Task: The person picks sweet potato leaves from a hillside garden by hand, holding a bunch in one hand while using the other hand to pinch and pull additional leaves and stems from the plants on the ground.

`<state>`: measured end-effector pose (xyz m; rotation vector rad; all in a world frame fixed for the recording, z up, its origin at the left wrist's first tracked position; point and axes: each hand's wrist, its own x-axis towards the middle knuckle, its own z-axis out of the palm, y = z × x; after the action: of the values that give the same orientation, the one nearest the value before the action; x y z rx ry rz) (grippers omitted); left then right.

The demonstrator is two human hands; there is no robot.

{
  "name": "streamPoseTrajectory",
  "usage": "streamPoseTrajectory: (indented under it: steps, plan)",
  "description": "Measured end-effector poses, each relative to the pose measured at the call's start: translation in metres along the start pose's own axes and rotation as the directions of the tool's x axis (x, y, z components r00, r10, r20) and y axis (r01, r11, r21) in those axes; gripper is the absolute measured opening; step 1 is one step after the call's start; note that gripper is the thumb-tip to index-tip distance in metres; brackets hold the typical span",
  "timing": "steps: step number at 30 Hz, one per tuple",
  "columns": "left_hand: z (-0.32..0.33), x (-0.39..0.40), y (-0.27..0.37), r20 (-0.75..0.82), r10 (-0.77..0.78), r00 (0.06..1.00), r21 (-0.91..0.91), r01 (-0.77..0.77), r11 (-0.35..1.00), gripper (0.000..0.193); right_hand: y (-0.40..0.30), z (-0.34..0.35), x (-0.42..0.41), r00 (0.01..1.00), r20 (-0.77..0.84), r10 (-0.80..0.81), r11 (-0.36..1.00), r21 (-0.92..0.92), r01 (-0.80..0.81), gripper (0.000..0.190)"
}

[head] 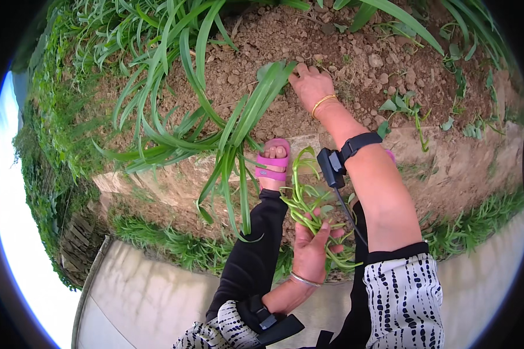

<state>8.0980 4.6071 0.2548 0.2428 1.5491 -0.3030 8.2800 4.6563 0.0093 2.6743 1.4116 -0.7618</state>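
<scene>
My left hand point(312, 251) holds a loose bunch of thin green plant stems point(303, 203) with a few leaves, above the ground between my legs. A silver-coloured bangle circles that wrist. Farther out, my right hand point(313, 87) reaches down to the brown, crumbly soil point(266, 39), back of the hand up. Its fingertips are beside the tips of long strap-shaped leaves point(260, 98) and a broader leaf point(266, 71). Whether those fingers grip anything cannot be made out. A gold-coloured bangle and a black strapped device point(334, 165) are on the right forearm.
A large clump of strap-leaved plants point(227, 148) spreads left of my pink sandal point(273, 163). Low leafy plants point(399, 104) grow at the right. A stone edging point(297, 144) borders the soil. Grass point(170, 235) lines a pale concrete surface point(157, 283) nearer me.
</scene>
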Motion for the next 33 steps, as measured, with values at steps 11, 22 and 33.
streamPoseTrajectory:
  steps: [11,22,33]
  plan:
    - [0.001,-0.002,-0.001,-0.003,0.019,1.0,-0.018,-0.019,1.0,0.03,0.041,-0.038,-0.048,0.957,0.23,0.177,0.382,0.88,-0.282,0.018]
    - [-0.002,-0.001,0.0,-0.009,0.023,1.0,-0.027,-0.024,0.999,0.03,0.096,-0.081,-0.106,0.909,0.204,0.363,-0.612,0.788,0.067,0.029]
    - [-0.002,-0.001,0.001,-0.056,0.063,0.996,0.008,-0.063,0.998,0.031,0.029,0.029,-0.105,0.688,0.212,0.694,0.33,0.756,-0.566,0.026]
